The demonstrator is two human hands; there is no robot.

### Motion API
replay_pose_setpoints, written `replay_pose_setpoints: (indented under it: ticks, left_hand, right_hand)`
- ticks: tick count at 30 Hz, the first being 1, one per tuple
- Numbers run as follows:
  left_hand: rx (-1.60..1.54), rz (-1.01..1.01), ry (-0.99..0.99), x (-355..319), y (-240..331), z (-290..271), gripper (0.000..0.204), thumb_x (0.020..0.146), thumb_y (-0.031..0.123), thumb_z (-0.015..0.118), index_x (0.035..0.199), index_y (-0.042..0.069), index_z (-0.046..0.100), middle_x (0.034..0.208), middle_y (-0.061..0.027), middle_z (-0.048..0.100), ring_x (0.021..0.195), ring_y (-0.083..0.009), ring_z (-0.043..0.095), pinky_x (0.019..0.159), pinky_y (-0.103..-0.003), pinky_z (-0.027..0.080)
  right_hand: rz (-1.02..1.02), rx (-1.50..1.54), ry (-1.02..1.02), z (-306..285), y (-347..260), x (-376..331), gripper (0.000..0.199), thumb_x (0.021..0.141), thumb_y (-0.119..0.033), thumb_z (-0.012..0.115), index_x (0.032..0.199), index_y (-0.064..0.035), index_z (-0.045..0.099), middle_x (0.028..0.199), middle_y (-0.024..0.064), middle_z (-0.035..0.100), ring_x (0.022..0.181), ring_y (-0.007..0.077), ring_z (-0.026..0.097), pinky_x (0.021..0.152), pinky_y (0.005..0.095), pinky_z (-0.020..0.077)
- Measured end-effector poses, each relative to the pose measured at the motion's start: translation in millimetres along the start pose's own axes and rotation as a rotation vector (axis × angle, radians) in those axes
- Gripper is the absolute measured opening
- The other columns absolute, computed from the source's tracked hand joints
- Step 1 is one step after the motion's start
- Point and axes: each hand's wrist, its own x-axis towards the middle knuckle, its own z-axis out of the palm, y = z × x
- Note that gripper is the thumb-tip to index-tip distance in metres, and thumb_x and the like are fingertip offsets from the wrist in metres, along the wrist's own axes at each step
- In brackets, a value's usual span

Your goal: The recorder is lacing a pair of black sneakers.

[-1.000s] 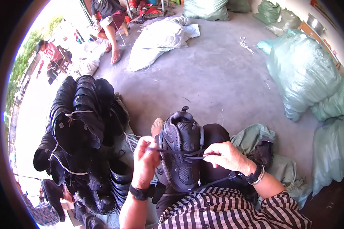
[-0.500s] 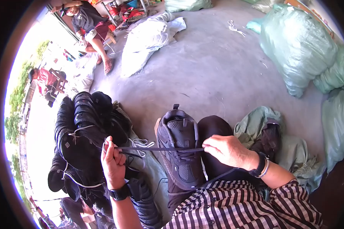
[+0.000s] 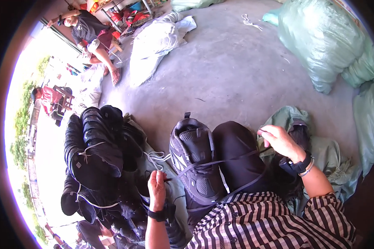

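Observation:
A dark grey sneaker (image 3: 204,182) rests on my lap, its toe toward me and its heel loop away. Left of its toe, my left hand (image 3: 156,191) pinches one end of a dark shoelace (image 3: 232,160). That lace crosses the sneaker's front and runs over my right knee to my right hand (image 3: 280,141). The right fingers are closed on the lace, well right of the sneaker. A slack length loops back across my lap toward the toe. Beside my left hand is a tall heap of black shoe uppers (image 3: 97,162), tied with white string.
Green sacks (image 3: 320,41) stand at the far right. Crumpled greenish sacking (image 3: 328,157) lies beside my right arm. A white sack (image 3: 153,50) is on the floor ahead. One person (image 3: 91,33) sits at far left, another (image 3: 50,99) farther left. White string (image 3: 252,23) lies on the floor.
My right hand has moved right and away from me, my left hand right and nearer to me. The lace, straight between them before, now slants across the sneaker and my knee.

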Motion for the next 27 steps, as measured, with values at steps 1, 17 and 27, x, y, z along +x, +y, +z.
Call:
replay_pose_setpoints:
  ticks: [1, 17, 27]
  left_hand:
    - [0.041, 0.097, 0.031, 2, 11, 7, 0.032, 0.098, 0.035, 0.047, 0.082, 0.009, 0.055, 0.065, 0.0044, 0.046, 0.053, -0.0015, 0.035, 0.046, -0.02, 0.027]
    - [-0.231, 0.354, 0.099, -24, 86, 52, 0.022, 0.097, 0.009, 0.051, 0.114, -0.001, 0.06, 0.087, -0.0045, 0.065, 0.074, -0.0096, 0.058, 0.072, -0.024, 0.048]
    - [-0.314, 0.062, -0.129, -26, 95, 53, 0.015, 0.094, 0.018, 0.058, 0.091, 0.004, 0.062, 0.073, 0.0015, 0.06, 0.058, -0.0016, 0.041, 0.054, -0.018, 0.035]
  right_hand:
    - [-0.02, 0.03, -0.046, 3, -11, 1, 0.025, 0.097, -0.016, 0.048, 0.107, 0.003, 0.061, 0.067, 0.0033, 0.058, 0.062, 0.0107, 0.054, 0.06, 0.0259, 0.0448]
    - [-0.423, -0.118, -0.051, 77, -70, 4, 0.01, 0.084, -0.014, 0.063, 0.083, -0.0052, 0.059, 0.064, 0.0117, 0.062, 0.062, 0.0284, 0.064, 0.057, 0.0366, 0.0489]
    - [-0.404, -0.186, 0.013, 86, -69, 13, 0.009, 0.084, -0.014, 0.065, 0.083, -0.0059, 0.06, 0.063, 0.012, 0.061, 0.06, 0.0301, 0.063, 0.054, 0.0381, 0.0486]
